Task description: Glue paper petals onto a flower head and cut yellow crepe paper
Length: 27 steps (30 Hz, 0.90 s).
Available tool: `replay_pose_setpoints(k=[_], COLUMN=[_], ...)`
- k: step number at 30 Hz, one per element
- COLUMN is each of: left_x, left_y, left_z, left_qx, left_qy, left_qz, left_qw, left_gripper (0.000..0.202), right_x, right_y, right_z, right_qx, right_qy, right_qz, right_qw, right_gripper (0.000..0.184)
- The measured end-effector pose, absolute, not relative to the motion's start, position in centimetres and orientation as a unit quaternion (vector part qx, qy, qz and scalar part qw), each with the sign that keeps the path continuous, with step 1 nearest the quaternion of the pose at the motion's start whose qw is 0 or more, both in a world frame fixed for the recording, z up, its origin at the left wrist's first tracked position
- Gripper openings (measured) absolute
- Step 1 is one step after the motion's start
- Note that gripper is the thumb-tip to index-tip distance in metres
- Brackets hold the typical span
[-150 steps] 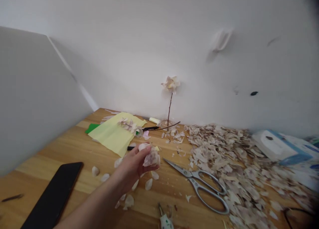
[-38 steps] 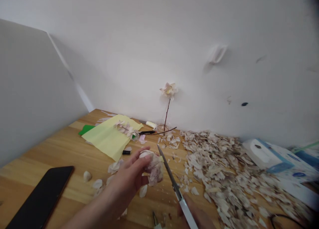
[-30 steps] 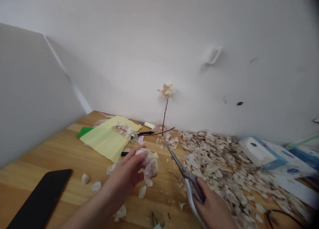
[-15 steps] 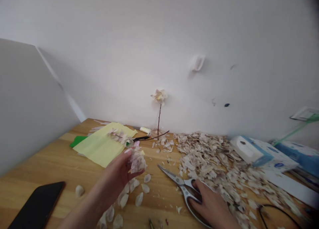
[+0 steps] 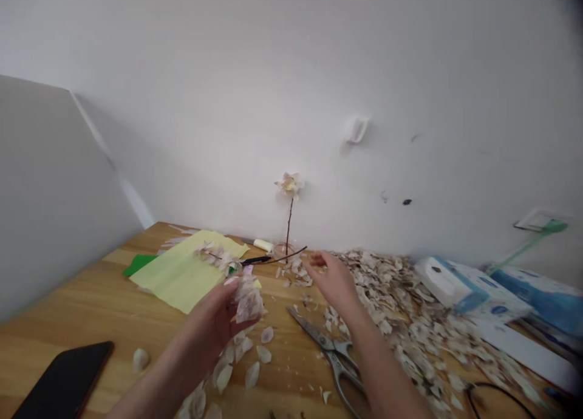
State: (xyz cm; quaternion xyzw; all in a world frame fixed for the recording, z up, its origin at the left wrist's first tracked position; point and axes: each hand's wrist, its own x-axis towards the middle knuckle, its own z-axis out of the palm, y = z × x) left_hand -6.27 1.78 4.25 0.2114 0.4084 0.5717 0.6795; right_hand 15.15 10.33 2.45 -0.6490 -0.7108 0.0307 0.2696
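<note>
My left hand (image 5: 223, 306) is closed around a pale pink-white flower head (image 5: 248, 299) made of thin petals, held just above the table. My right hand (image 5: 330, 276) is stretched forward, fingers loosely bent and apart, with nothing visible in them. It hovers beside the tip of a dark twig stem (image 5: 289, 255) and the edge of the petal heap (image 5: 382, 279). Under my right forearm lie grey metal scissors (image 5: 324, 340), partly hidden by the arm. Loose petals (image 5: 252, 375) are scattered below my left hand. Another petal flower (image 5: 290, 185) stands upright on a brown stem against the wall.
A yellow paper sheet (image 5: 177, 279) with a petal-covered stem (image 5: 218, 256) lies at the back left, over a green piece (image 5: 139, 263). A black phone (image 5: 64, 379) is at the front left. Tissue packs (image 5: 473, 288) and a black cable (image 5: 496, 385) are on the right.
My right hand has let go of the scissors and moved forward and left, toward the twig tip. The scissors stay on the table. My left hand still holds the flower head.
</note>
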Motion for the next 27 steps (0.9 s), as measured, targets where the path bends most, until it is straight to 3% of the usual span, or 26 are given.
replay_pose_setpoints(k=[4,10,18,27], left_x=[-6.5,-6.8,-6.8,-6.7], left_y=[1.9,2.4,2.6,2.5], left_z=[4.0,3.7,3.7,4.2], left_qx=[0.211,0.19,0.172,0.169], left_qy=[0.403,0.41,0.43,0.431], left_qz=[0.575,0.58,0.579,0.588], left_qw=[0.68,0.677,0.671,0.663], left_gripper=[0.021,0.021,0.022,0.017], right_x=[12.4,10.3,9.7,9.9], right_y=[17.3,22.7,25.1,24.3], right_z=[2.8,2.8,1.7,3.9], right_qx=[-0.663,-0.695,-0.725,-0.695], right_qy=[-0.682,-0.66,-0.639,-0.644], right_qz=[0.014,0.008,0.027,-0.004], right_qw=[0.307,0.286,0.254,0.32], right_gripper=[0.025,0.029,0.021,0.021])
